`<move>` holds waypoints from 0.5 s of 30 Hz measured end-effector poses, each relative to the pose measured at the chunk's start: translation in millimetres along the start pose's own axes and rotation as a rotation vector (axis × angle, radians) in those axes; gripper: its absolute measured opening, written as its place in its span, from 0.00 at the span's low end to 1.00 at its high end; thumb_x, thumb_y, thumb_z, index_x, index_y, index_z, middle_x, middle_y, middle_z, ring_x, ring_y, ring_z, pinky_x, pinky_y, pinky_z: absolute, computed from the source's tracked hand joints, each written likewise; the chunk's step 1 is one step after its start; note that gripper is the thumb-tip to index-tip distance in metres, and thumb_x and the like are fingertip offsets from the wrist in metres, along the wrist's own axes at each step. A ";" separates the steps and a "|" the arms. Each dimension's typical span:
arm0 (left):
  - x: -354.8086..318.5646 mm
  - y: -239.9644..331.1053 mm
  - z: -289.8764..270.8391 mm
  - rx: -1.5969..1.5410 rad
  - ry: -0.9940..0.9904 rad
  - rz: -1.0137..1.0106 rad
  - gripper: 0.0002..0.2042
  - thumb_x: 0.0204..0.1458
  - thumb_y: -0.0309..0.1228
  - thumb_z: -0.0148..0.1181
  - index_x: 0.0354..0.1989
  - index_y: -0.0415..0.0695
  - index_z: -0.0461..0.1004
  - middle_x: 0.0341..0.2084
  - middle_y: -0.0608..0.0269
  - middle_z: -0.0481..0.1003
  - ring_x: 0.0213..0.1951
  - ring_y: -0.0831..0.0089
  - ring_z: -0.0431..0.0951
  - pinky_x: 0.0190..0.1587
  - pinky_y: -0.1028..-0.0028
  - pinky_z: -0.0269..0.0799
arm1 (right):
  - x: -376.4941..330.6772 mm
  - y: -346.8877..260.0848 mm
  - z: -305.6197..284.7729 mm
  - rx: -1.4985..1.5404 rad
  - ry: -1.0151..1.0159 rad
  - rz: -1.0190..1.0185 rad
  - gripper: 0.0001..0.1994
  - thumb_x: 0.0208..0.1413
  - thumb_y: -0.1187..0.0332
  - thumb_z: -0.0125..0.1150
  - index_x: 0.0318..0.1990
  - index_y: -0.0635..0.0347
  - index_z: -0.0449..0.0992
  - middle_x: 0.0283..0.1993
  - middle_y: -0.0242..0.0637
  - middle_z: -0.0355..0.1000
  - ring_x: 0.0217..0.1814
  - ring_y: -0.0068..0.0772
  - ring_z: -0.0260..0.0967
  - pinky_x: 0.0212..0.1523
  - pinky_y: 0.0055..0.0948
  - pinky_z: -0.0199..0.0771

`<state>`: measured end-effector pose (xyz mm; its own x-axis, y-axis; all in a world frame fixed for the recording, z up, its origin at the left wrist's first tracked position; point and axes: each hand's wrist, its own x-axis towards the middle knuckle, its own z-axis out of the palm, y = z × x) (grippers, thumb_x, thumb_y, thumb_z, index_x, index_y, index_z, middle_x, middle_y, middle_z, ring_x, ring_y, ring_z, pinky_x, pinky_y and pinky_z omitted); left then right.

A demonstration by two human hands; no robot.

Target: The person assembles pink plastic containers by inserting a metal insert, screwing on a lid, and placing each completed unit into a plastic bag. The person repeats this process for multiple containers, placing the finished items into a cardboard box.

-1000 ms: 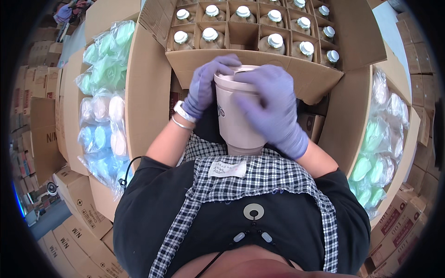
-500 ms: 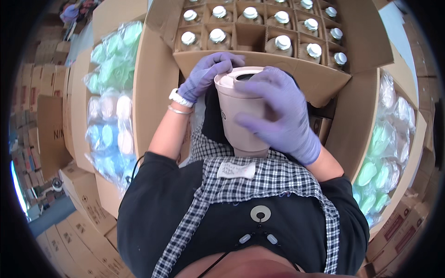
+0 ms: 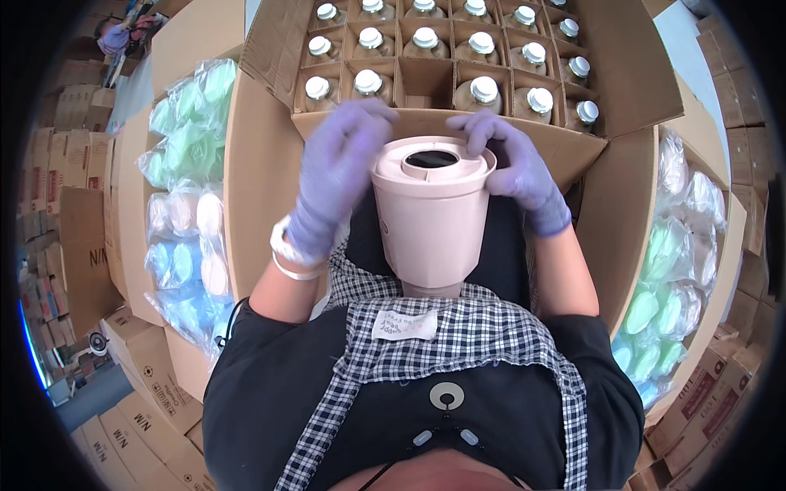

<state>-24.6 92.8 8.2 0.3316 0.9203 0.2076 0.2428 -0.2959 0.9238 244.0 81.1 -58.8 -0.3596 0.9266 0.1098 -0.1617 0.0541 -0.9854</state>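
Showing my two gloved hands at the top of a pale pink tumbler (image 3: 431,221), which stands upright between them, its base braced against my checked apron (image 3: 458,344) and its long axis running from my chest toward the open carton (image 3: 458,57) in front of me. My right hand (image 3: 516,168) lies to the right of the lid (image 3: 432,164), fingertips curled over the rim at its far right edge and touching it; the hand is half closed, pinching at the rim, not wrapped round the body. My left hand (image 3: 336,176) lies to the left of the lid, fingers loosely spread and slightly blurred, just beside the rim (whether it actually touches I cannot tell); it grips nothing. Of the two, the right is the nearer to the lid and the only one clearly in contact.

The tumbler is a matt, pinkish-beige vessel tapering toward its base, capped by a round lid of the same colour with a raised collar and a dark opening in its middle.

The carton beyond holds rows of similar beige bottles with white caps (image 3: 483,86) in cardboard dividers, with one cell near the front empty. Clear bags of pastel green, pink and blue pieces (image 3: 184,196) lie in boxes to my left and right.
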 end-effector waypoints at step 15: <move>-1.7 -52.3 62.7 -0.218 -0.135 0.265 0.13 0.64 0.30 0.62 0.52 0.36 0.80 0.49 0.57 0.80 0.53 0.67 0.80 0.61 0.70 0.75 | -59.7 -107.1 18.9 -0.404 -0.082 -0.165 0.14 0.63 0.64 0.63 0.51 0.57 0.87 0.39 0.37 0.81 0.42 0.32 0.77 0.45 0.31 0.74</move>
<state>19.3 90.7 -60.7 0.4780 0.7727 0.4177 -0.0625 -0.4444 0.8936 265.4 12.9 42.6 -0.4337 0.8617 0.2635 0.1430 0.3546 -0.9240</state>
